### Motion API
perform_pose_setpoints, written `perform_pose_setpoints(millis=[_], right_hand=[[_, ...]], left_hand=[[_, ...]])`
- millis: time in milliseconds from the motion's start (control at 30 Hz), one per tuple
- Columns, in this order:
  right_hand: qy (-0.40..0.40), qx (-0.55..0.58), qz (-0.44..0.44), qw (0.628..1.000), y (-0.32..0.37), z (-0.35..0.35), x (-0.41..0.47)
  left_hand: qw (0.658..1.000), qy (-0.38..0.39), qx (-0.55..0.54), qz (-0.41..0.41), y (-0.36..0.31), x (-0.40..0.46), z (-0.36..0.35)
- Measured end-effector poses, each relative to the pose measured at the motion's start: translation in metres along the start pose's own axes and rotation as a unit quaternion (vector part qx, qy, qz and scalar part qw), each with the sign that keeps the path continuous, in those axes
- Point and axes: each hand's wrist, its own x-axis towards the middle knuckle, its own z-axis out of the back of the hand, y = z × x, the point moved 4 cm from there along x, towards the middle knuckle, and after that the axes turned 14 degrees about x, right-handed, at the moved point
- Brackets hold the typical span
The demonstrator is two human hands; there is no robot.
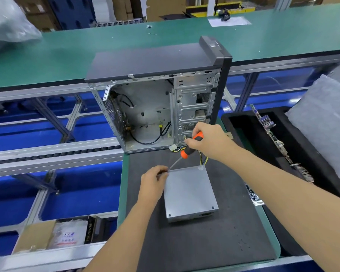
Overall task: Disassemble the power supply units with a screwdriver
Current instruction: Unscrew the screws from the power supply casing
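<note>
— While the right hand (208, 141) curls its fingers round the orange and black handle of the screwdriver (190, 145), where does the blade go?

— Its thin shaft slants down and to the left, and the tip meets the far left corner of the power supply unit (189, 193). The left hand (152, 182) is at that same corner, fingers bent and pinching close around the tip; what lies between the fingertips I cannot tell.

— And the unit itself?

— A plain grey metal box lying flat on the dark foam mat (194, 242), lid side up, with small screws showing at its two near corners and a round mark at the far right corner. A bundle of yellow, black and blue wires (201, 157) leaves its far side, passing under the right hand, and ends in a white connector (172, 148) just in front of the computer case (155, 91).

— How does the case stand?

— Upright at the far edge of the mat, side panel off, its open side facing the person. Inside are bare metal, a few loose black cables and the drive cage on the right.

— Anything around it?

— A black tray (249, 130) to the right holds a circuit board (273, 138) standing on edge, beside a grey foam sheet (326, 124). A green workbench (67, 55) runs behind, and an open cardboard box (57, 234) sits low on the left.
</note>
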Motion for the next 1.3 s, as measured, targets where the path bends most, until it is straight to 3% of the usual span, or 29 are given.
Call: perform_pose_setpoints(millis=[133,367,500,567,900,967,1100,1233,1300], right_hand=[[0.014,-0.017,0.008,1.0,0.004,-0.001,0.002],[0.06,-0.111,0.116,0.985,0.064,-0.026,0.008],[0.056,-0.314,0.182,0.93,0.104,-0.048,0.012],[0.072,-0.36,0.191,0.91,0.118,-0.056,0.014],[0.263,-0.333,0.123,0.897,0.116,-0.05,0.017],[0.224,-0.359,0.109,0.899,0.115,-0.045,0.017],[0.14,-0.463,0.187,0.855,0.123,-0.055,0.014],[0.231,-0.359,0.172,0.888,0.117,-0.06,0.014],[0.226,-0.313,0.131,0.913,0.114,-0.054,0.014]], left_hand=[[0.999,-0.021,0.026,-0.027,-0.001,0.004,0.001],[0.999,-0.031,0.021,-0.018,0.006,0.003,-0.001],[1.0,-0.018,-0.005,-0.008,0.009,0.004,-0.002],[1.0,-0.01,-0.014,-0.008,0.01,0.005,-0.003],[0.999,0.019,-0.035,-0.006,0.019,0.009,-0.008],[0.999,0.021,-0.041,-0.004,0.02,0.009,-0.009],[0.998,0.031,-0.058,0.02,0.023,0.009,-0.009],[0.99,0.063,-0.112,0.063,0.026,0.009,-0.01],[0.983,0.08,-0.145,0.078,0.027,0.005,-0.012]])
